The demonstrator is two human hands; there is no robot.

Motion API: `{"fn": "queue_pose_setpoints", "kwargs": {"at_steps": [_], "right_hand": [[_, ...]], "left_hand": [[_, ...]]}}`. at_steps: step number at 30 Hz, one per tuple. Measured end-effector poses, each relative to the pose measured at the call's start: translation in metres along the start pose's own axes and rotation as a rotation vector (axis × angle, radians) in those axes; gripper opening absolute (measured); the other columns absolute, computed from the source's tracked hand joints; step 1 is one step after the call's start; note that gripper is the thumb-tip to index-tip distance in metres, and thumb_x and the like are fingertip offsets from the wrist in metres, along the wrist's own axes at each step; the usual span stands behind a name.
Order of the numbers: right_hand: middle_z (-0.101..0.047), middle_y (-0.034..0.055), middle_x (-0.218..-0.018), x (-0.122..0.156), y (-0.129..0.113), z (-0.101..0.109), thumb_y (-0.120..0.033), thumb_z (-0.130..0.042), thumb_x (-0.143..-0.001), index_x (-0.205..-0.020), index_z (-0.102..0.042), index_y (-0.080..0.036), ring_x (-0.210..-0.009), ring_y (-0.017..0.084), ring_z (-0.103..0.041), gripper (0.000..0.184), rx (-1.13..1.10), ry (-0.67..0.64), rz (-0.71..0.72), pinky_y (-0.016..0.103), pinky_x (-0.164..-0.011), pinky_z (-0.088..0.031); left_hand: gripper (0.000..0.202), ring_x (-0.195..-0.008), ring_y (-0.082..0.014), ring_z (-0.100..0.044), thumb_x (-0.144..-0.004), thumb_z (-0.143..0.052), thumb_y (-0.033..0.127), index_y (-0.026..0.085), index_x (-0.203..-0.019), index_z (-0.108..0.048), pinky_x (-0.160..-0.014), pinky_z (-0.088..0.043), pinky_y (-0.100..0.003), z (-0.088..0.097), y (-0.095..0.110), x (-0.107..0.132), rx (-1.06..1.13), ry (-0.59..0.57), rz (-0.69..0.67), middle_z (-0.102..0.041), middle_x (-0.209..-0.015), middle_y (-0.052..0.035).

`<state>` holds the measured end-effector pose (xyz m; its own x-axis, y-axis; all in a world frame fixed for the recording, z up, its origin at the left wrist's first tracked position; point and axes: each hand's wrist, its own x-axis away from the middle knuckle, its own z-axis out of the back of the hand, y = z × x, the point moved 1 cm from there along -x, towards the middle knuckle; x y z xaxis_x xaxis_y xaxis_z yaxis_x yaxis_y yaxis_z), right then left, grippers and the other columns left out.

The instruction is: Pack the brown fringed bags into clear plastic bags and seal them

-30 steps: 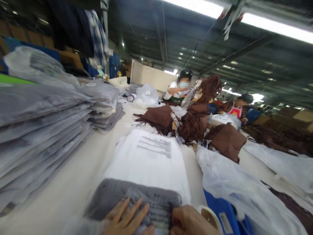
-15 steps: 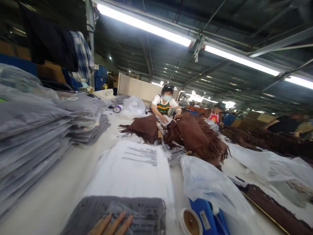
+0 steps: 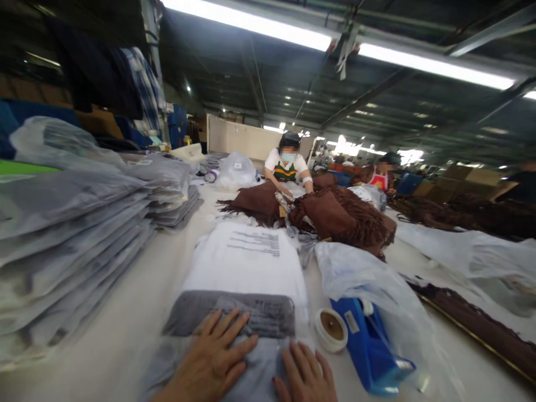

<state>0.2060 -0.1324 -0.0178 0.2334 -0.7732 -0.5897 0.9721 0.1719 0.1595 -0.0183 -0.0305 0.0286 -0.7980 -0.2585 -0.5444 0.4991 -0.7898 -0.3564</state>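
A dark grey folded garment [image 3: 184,315] in a clear plastic bag lies in front of me, over the lower part of a stack of white printed plastic bags [image 3: 247,268]. My left hand [image 3: 215,354] rests flat on it, fingers spread, the fingertips on the grey part. Beside it, my right hand [image 3: 305,374] lies palm down on the bag's near right side, its fingers stretched out. Neither hand grips anything. A roll of tape [image 3: 330,329] and a blue tape dispenser [image 3: 368,357] sit just right of my right hand.
Tall piles of bagged grey garments [image 3: 75,223] stand on the left. Fringed brown textiles [image 3: 335,215] are heaped ahead, where a co-worker [image 3: 288,162] handles them. Loose clear plastic [image 3: 368,273] drapes by the dispenser. A brown fringed piece [image 3: 473,318] lies far right.
My right hand has come into view onto the bag. More of my left hand shows, still flat on the garment. The camera view has shifted, showing more of the near table.
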Motion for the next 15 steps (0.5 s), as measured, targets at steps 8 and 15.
{"fn": "queue_pose_setpoints", "kwargs": {"at_steps": [8,15], "right_hand": [[-0.065,0.0133,-0.109,0.016,-0.063,-0.014,-0.06,-0.035,-0.084,-0.108,-0.062,-0.017,-0.103,0.028,-0.059,0.057,-0.031,0.143,-0.039,0.043,-0.091,-0.041],[-0.064,0.0154,-0.109,0.016,-0.058,-0.013,-0.052,-0.032,-0.088,-0.105,-0.063,-0.016,-0.1,0.028,-0.061,0.051,-0.024,0.133,0.019,0.046,-0.089,-0.041]], "left_hand": [[0.045,-0.126,-0.0274,-0.04,-0.087,-0.051,0.034,0.035,-0.13,-0.041,-0.096,-0.038,-0.052,0.018,0.0,-0.006,0.34,-0.306,0.118,-0.044,-0.138,-0.0059],[0.058,-0.12,-0.0273,-0.045,-0.077,-0.061,0.041,0.02,-0.129,-0.044,-0.097,-0.038,-0.047,0.057,-0.049,0.044,0.389,-0.236,0.569,-0.052,-0.129,-0.0118]]}}
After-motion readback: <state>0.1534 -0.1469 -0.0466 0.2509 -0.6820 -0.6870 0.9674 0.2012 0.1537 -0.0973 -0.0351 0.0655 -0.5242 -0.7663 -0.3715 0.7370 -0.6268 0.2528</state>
